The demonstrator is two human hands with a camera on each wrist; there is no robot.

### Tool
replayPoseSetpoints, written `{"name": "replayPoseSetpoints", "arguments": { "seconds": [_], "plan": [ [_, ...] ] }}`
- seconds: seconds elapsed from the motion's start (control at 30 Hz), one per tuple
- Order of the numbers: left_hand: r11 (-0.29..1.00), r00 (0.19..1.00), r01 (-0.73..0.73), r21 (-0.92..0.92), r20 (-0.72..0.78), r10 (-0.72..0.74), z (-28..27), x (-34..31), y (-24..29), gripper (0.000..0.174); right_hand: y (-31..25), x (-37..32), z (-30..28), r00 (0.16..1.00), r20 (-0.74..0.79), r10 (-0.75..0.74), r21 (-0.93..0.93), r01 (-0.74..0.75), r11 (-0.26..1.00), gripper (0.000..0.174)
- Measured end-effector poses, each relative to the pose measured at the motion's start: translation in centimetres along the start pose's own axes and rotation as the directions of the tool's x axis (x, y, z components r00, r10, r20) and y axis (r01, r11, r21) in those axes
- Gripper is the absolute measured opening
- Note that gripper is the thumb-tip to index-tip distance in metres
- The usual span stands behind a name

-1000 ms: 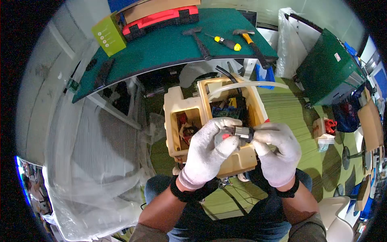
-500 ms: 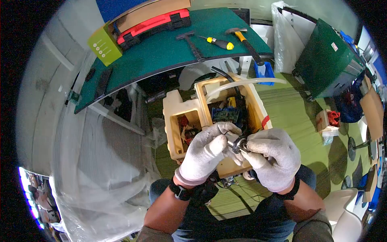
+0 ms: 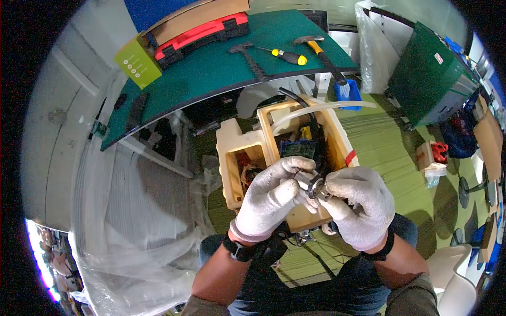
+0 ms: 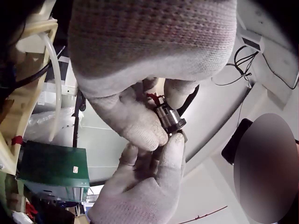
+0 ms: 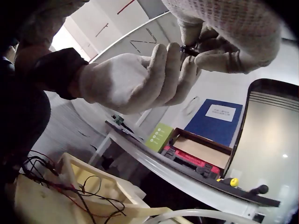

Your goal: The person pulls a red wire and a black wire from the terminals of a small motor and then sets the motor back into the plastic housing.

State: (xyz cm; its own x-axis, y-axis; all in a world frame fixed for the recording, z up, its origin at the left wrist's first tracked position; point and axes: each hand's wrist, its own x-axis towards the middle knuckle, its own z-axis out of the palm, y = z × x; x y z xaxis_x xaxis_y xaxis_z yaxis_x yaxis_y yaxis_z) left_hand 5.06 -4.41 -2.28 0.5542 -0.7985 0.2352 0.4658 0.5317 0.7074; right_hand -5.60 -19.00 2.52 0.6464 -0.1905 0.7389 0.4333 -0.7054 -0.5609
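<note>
Both hands wear whitish knit gloves and meet over the cream plastic housing (image 3: pixel 295 217). Between thumb and fingers my left hand (image 3: pixel 268 196) pinches a small silver metal cylinder (image 3: pixel 311 183) with a black collar. From the other side, the thumb and fingertips of my right hand (image 3: pixel 362 205) pinch its collared end. The left wrist view shows the cylinder (image 4: pixel 169 117) closer, with short red strands at its far end. Its exact kind does not show. In the right wrist view fingers cover most of it.
Ahead, a green-topped bench (image 3: pixel 195 79) bears hammers, a yellow-and-black screwdriver (image 3: pixel 289 56), a red-and-black case (image 3: pixel 203 37) and a green box (image 3: pixel 138 61). A pale hose (image 3: pixel 327 107) arches over the housing. To the right stand a dark green cabinet (image 3: pixel 429 79) and a white chair (image 3: pixel 448 274).
The silver cylinder has turned from lying nearly level to slanting down toward the right hand, its collared end now facing up more. Both hands keep hold of it; the head view has shifted slightly.
</note>
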Motion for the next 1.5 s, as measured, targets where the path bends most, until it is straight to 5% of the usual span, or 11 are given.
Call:
{"name": "replayPoseSetpoints", "arguments": {
  "seconds": [0.2,0.27,0.33,0.57,1.27,1.5],
  "plan": [
    [0.952,0.984,-0.096,0.292,-0.116,0.135,0.5,-0.2,0.3,0.041,0.3,0.3,0.1,0.996,0.051,0.077,0.0,-0.077,0.997,0.028],
    [0.914,0.974,-0.058,0.401,-0.179,0.14,0.7,-0.4,0.3,0.047,0.1,-0.2,0.2,0.957,0.035,0.287,0.083,-0.289,0.954,0.029],
    [0.884,0.965,-0.116,0.454,-0.159,0.209,0.8,-0.3,0.3,0.042,0.2,-0.4,0.3,0.9,0.056,0.431,0.13,-0.435,0.891,0.031],
    [0.609,0.907,-0.276,0.743,-0.009,0.422,0.7,-0.4,0.1,0.039,0.4,-0.7,0.8,0.815,0.124,0.567,0.268,-0.577,0.771,0.026],
    [0.635,0.934,-0.228,0.738,-0.019,0.357,1.7,-0.9,0.7,0.037,0.2,-0.9,-0.2,0.989,-0.031,0.147,0.087,-0.143,0.986,0.019],
    [0.589,0.916,-0.276,0.76,0.022,0.401,1.6,-0.8,0.4,0.04,0.1,-1.1,-0.2,0.988,-0.039,0.15,0.089,-0.146,0.985,0.021]
  ]
}}
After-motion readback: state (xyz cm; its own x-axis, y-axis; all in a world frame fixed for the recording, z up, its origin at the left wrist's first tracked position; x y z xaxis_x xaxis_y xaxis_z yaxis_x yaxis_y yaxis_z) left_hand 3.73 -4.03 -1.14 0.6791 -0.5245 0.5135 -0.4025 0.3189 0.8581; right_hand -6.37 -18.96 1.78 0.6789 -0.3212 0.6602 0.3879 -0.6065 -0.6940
